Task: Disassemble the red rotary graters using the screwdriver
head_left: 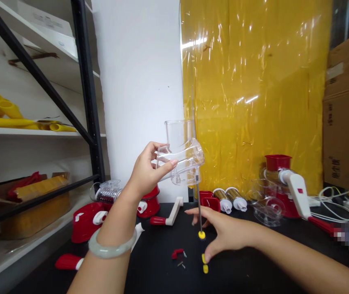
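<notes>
My left hand [150, 171] grips a clear plastic grater housing [180, 153] by its side, thumb in front, and holds it up above the table. A screwdriver [200, 210] points upward beneath it, with its tip at the housing's underside. Its handle has yellow bands, and the dark part between them blends into the black table. My right hand [220, 228] is curled around this handle, with the thumb low on it and the fingers behind the shaft. Below the housing, a small red part [178, 253] and several small metal pieces [181, 264] lie on the table.
On the black table [158, 269] lie a white crank with a red grip [174, 212], red bases [87, 220], grater drums [231, 199] and clear housings [267, 204]. An assembled grater [284, 179] stands right, near white cables [330, 204]. A shelf rack [87, 81] borders the left.
</notes>
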A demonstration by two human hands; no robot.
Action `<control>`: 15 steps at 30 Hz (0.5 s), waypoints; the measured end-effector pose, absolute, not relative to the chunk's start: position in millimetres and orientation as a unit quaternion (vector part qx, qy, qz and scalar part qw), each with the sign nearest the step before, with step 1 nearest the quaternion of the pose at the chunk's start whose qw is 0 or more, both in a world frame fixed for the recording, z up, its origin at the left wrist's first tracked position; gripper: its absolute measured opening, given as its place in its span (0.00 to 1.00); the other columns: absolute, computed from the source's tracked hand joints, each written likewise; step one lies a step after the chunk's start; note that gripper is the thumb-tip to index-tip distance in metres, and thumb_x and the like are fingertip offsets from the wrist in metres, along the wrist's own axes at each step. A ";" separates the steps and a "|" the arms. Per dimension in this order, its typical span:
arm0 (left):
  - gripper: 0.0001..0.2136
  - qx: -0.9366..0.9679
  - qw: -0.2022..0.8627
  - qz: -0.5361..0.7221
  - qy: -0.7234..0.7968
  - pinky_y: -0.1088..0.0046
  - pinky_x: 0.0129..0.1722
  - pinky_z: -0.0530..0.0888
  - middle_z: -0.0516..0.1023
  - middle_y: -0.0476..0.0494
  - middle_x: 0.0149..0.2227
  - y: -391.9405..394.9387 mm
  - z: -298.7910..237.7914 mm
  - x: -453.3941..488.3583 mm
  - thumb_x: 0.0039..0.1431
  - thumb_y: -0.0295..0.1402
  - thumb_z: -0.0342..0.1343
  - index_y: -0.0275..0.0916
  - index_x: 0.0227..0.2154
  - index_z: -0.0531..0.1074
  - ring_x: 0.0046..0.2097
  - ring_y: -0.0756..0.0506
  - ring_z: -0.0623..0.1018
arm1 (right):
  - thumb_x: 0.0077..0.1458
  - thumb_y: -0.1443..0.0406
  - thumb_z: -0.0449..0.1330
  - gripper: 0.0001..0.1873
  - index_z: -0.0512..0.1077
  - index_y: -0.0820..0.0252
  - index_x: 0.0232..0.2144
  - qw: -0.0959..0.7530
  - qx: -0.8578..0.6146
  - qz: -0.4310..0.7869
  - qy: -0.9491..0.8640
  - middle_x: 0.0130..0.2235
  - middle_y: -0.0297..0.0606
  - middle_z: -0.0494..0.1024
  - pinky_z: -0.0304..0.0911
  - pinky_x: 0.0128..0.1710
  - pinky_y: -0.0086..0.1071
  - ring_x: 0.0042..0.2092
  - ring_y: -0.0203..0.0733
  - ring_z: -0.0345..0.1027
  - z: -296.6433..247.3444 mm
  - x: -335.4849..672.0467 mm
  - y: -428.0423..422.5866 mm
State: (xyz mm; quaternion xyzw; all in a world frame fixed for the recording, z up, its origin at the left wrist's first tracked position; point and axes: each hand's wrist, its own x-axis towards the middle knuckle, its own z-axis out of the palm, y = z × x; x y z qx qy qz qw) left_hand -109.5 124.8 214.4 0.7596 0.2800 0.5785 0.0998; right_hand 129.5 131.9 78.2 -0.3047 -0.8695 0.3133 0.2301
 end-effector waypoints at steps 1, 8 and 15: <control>0.23 0.760 0.100 0.579 0.279 0.68 0.38 0.72 0.75 0.42 0.43 124.6 214.3 -109.6 0.48 0.46 0.65 0.40 0.42 0.66 0.43 0.43 0.76 | 0.36 0.56 0.76 0.56 0.57 0.54 0.65 0.228 -0.288 0.322 -0.872 0.59 0.45 0.66 0.63 0.55 0.41 0.56 0.49 0.64 79.9 130.3 131.0; 0.23 0.758 0.093 0.579 0.286 0.68 0.37 0.72 0.75 0.42 0.43 122.8 214.8 -109.4 0.48 0.46 0.65 0.40 0.41 0.66 0.43 0.43 0.76 | 0.45 0.60 0.72 0.49 0.56 0.56 0.65 0.243 -0.264 0.384 -0.851 0.41 0.37 0.77 0.65 0.52 0.42 0.46 0.43 0.72 73.5 126.9 134.6; 0.23 0.759 0.098 0.579 0.281 0.69 0.37 0.72 0.75 0.41 0.43 121.7 215.5 -108.4 0.48 0.46 0.64 0.39 0.41 0.66 0.43 0.43 0.76 | 0.40 0.59 0.75 0.54 0.54 0.54 0.66 0.234 -0.248 0.374 -0.862 0.55 0.43 0.71 0.57 0.60 0.44 0.58 0.47 0.64 76.6 129.9 135.5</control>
